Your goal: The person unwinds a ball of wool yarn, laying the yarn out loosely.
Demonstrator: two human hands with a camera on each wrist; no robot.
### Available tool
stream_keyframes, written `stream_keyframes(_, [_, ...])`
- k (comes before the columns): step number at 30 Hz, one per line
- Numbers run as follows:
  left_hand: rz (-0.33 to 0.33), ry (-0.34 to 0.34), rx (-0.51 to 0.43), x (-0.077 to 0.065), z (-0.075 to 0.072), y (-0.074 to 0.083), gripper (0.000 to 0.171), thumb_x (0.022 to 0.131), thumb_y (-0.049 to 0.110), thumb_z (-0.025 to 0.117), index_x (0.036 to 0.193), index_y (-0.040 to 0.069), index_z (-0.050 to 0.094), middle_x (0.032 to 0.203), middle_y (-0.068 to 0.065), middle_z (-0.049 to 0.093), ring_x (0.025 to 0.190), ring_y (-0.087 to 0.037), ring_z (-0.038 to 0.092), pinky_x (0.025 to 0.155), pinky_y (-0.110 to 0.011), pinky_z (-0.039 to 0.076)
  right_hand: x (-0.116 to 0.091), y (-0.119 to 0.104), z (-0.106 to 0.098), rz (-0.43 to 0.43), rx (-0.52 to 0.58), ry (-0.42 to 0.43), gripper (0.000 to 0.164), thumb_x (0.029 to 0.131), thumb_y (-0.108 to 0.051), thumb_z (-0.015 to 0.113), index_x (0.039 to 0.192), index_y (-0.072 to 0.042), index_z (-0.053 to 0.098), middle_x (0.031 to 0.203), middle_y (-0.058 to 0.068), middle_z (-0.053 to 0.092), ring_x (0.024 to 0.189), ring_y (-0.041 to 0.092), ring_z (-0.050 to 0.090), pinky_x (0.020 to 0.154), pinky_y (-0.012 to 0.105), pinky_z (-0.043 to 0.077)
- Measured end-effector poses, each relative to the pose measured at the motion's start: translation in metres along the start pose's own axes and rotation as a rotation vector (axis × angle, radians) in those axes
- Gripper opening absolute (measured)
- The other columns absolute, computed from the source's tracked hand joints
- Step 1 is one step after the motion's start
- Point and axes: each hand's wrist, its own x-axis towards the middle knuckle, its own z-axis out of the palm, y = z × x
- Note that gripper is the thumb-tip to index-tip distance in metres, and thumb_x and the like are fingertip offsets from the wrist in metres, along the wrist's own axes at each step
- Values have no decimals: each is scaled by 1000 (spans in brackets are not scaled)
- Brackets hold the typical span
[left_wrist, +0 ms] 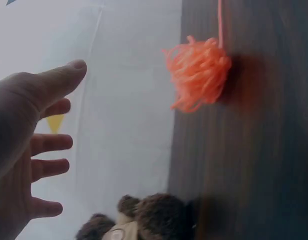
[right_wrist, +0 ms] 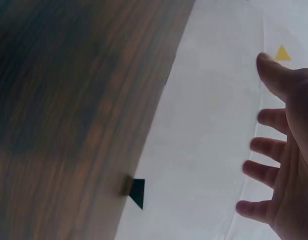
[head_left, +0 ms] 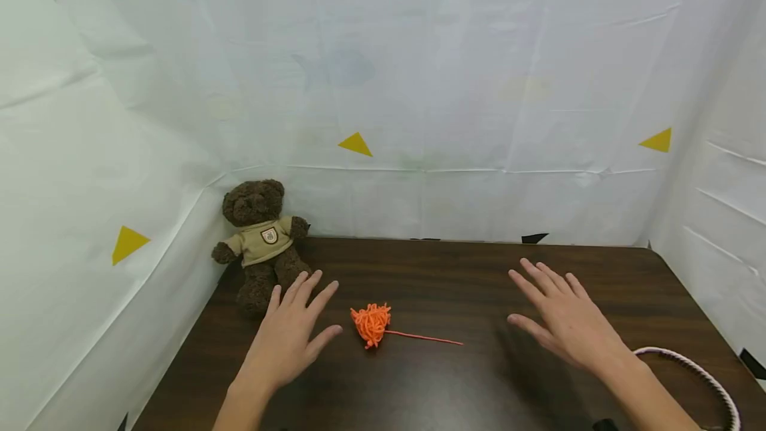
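Observation:
A small tangled bundle of orange yarn lies on the dark wooden table, with one loose strand running off to its right. The left hand hovers just left of it, fingers spread and holding nothing. In the left wrist view the yarn bundle is apart from the hand. A brown teddy bear in a tan shirt sits behind the left hand, which partly covers its leg. Over the table's right side is the right hand, fingers extended and grasping nothing; the right wrist view also shows this hand bare.
The dark table meets white sheeting at the back and both sides, marked with yellow and black triangles. A pale braided cord curves beside the right forearm. A small black object shows at the bottom edge.

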Motion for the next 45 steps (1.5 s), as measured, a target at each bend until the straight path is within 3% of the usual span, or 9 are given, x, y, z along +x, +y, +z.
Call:
stream_keyframes(6, [45,11,-100,7,29,8,71,90,52,66,152,34,35,152,-6,39,135,-33,41,100,-64,36,7,-11,14,-46,48,16,47,87,-37,74,127,-12,65,126,8,63,111,29,61,96,53,43])
stream_keyframes(10, [60,-38,-129,14,56,15,73,87,50,71,150,32,39,148,-8,43,130,-32,46,95,-61,42,13,-30,37,-80,85,-2,32,86,-33,76,112,-15,73,107,-1,68,89,20,67,76,42,54])
stream_keyframes(17, [48,-155,-97,28,87,27,84,82,50,76,152,27,35,150,-11,40,128,-33,47,89,-57,47,28,-62,81,-138,265,-137,27,90,-33,71,111,-16,73,97,-9,63,76,4,60,62,29,51])
stream_keyframes(21, [29,-196,-46,37,96,35,89,80,48,79,153,26,33,149,-12,40,121,-33,50,81,-53,50,38,-77,100,-149,306,-125,29,89,-33,73,112,-15,73,95,-8,59,70,0,52,58,26,48])
stream_keyframes(26, [47,-183,10,43,106,40,79,80,46,79,148,28,43,136,-9,50,109,-28,55,69,-44,53,47,-92,116,-156,231,-84,32,87,-37,75,110,-16,74,91,-8,56,63,2,48,53,24,43])
stream_keyframes(34, [61,-101,10,40,111,42,49,81,37,80,124,24,63,101,1,59,80,-17,57,59,-34,50,53,-103,129,-82,205,-71,6,80,-27,81,79,-25,76,78,-14,54,66,5,57,54,27,48])
stream_keyframes(37, [21,-79,-102,40,110,41,40,81,30,79,117,24,63,94,5,57,68,-11,53,54,-29,45,53,-104,131,-87,163,-49,9,80,-23,81,76,-24,73,78,-13,55,65,7,59,54,29,49])
stream_keyframes(39, [-30,-70,-255,41,108,40,35,83,24,77,115,23,62,92,7,57,64,-9,50,53,-27,42,52,-103,132,-103,124,-43,11,82,-22,79,77,-22,70,77,-11,54,65,8,58,54,30,49])
stream_keyframes(45, [-231,-100,-957,43,94,37,23,92,5,61,113,12,54,84,-4,63,64,-25,62,50,-34,53,48,-95,129,-87,138,-60,13,88,-18,72,81,-20,61,75,-11,48,62,5,49,52,27,42])
